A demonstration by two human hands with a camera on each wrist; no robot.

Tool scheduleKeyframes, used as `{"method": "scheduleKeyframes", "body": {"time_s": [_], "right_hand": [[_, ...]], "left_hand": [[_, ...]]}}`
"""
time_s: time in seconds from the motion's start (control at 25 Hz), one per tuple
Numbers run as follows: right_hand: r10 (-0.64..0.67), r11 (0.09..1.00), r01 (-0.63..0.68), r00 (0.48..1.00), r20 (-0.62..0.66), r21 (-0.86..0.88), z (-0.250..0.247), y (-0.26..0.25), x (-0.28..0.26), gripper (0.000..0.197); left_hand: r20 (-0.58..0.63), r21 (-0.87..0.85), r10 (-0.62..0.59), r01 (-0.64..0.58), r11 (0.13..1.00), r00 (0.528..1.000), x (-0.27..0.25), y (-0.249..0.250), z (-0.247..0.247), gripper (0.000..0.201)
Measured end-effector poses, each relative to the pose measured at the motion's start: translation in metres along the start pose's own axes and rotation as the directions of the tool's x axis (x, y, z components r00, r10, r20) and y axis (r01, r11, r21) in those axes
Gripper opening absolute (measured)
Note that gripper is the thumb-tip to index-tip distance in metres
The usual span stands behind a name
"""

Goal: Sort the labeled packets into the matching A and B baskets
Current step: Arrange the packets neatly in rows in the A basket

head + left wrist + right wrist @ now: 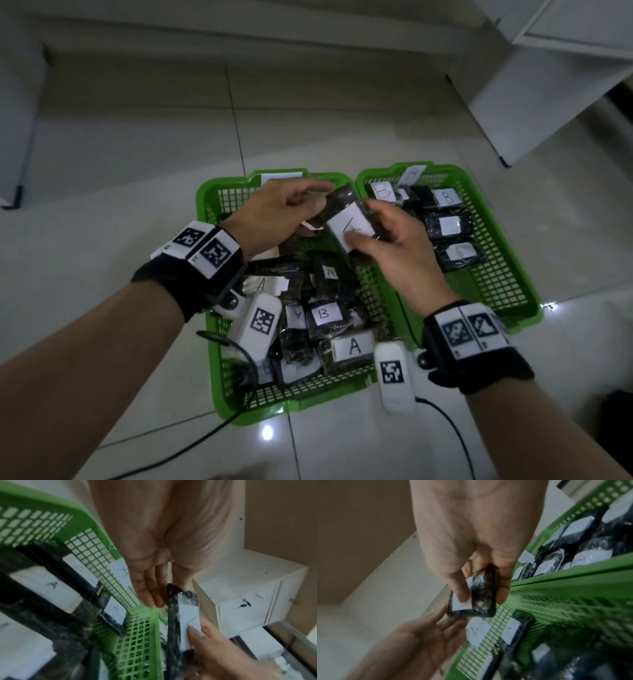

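Observation:
Over the far right corner of the left green basket (291, 404), both hands hold one dark packet (339, 202) (188, 616) (482, 595) with a white label. My right hand (394, 240) grips its near end, thumb on the label and fingers behind, so the letter is partly covered. My left hand (291, 209) pinches the far end between thumb and fingers. The left basket holds several mixed packets, among them an A packet (354, 346) and a B packet (323, 313). In the right green basket (493, 284) lie several packets, two marked B (383, 192).
The baskets sit side by side on a pale tiled floor (137, 154). A paper tag (414, 173) marked B hangs on the right basket's far wall. A white cabinet (548, 102) stands at the back right. Black cables (445, 421) trail from the wrist cameras.

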State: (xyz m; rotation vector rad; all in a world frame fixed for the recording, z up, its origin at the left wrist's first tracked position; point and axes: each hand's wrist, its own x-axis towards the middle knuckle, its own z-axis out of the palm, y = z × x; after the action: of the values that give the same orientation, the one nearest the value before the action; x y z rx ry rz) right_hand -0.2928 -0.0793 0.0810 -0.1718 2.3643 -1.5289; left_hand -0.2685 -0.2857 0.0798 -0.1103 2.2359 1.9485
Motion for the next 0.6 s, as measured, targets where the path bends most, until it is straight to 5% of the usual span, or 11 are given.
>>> {"method": "scheduleKeyframes", "body": {"time_s": [0.12,0.2,0.28,0.36,0.48,0.56,0.6], "right_hand": [[0.16,0.948,-0.148,0.987,-0.021,0.281,0.003,-0.013,0.011,0.033],[0.117,0.986,-0.114,0.993,-0.015,0.125,0.001,-0.016,0.015,0.042],[-0.057,0.984,0.054,0.998,-0.016,-0.169,-0.007,-0.019,0.016,0.077],[-0.242,0.847,0.285,0.958,0.152,-0.448,-0.014,-0.021,0.018,0.106],[-0.309,0.553,0.478,0.878,0.365,-0.683,-0.022,-0.019,0.031,0.086],[-0.27,0.565,0.364,0.93,0.25,-0.741,-0.031,-0.01,0.04,0.071],[-0.215,0.695,0.238,0.969,0.12,-0.678,-0.034,-0.004,0.043,0.064]], "left_hand": [[0.083,-0.136,-0.073,0.084,0.987,0.994,0.012,0.006,0.01,0.028],[0.021,-0.008,-0.018,0.018,1.0,1.0,0.02,0.005,0.009,0.024],[0.009,0.258,0.027,-0.029,0.966,1.0,0.03,0.004,0.0,0.027],[0.095,0.442,-0.011,-0.032,0.896,0.995,0.034,0.004,-0.004,0.032],[0.107,0.46,0.006,-0.055,0.886,0.994,0.038,0.004,0.004,0.025],[-0.004,0.294,-0.033,0.033,0.955,0.999,0.036,0.001,0.01,0.026],[-0.017,0.245,-0.095,0.096,0.965,0.995,0.036,-0.003,0.011,0.026]]}}
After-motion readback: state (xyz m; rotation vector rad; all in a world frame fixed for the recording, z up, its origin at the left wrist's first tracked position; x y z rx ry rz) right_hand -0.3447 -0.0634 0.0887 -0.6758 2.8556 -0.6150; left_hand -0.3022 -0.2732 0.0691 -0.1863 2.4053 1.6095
